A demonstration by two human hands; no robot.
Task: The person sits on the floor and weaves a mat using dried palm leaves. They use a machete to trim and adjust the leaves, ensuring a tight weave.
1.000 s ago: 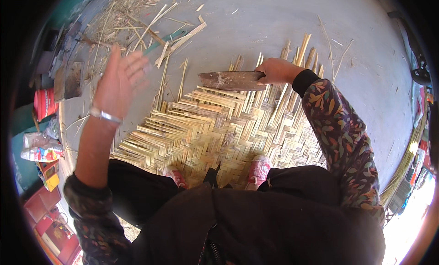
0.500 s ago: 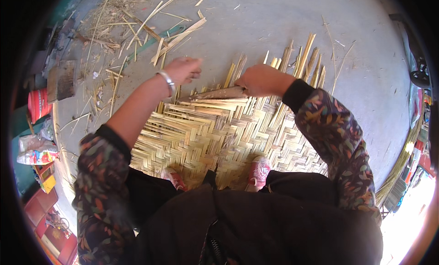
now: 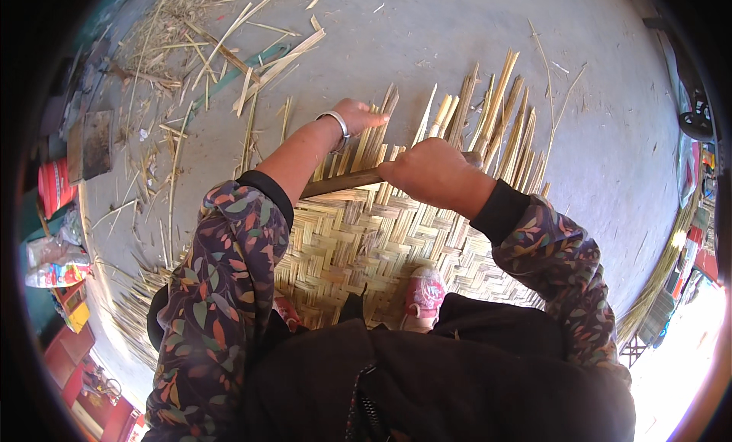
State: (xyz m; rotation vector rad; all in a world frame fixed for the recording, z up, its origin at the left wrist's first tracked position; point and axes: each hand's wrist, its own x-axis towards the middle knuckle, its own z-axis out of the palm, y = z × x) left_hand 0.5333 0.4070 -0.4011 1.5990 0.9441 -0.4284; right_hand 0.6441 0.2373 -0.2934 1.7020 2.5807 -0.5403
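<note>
Right hand (image 3: 431, 171): clenched round the knife (image 3: 343, 184), with a short brown stub showing past the far side of the fist. The blade ran out to the left of the grip and tilted slightly down toward its tip, which sat below the left forearm. A second earlier the broad face of the blade was seen; now it appeared as a narrow bar, lower and nearer the body.

Left hand (image 3: 354, 120): up and blurred, well off to the left, in the first frame; now at the strips (image 3: 374, 144) beyond the blade, fingers across them. Could not tell whether it gripped them. A silver bracelet (image 3: 336, 123) circled that wrist.

The woven mat (image 3: 335, 251) lay on the body side of the grip, directly below the knife, which crossed it near its far edge. Loose strip ends stuck out past the fist, fanned ahead and to the right.

Further out, the right shoe (image 3: 425, 291) and left shoe (image 3: 287, 312) stood on the mat. Split scraps (image 3: 284, 64) littered the grey floor (image 3: 602, 122) ahead and left. A red tub (image 3: 55, 186) stood at the left rim.
</note>
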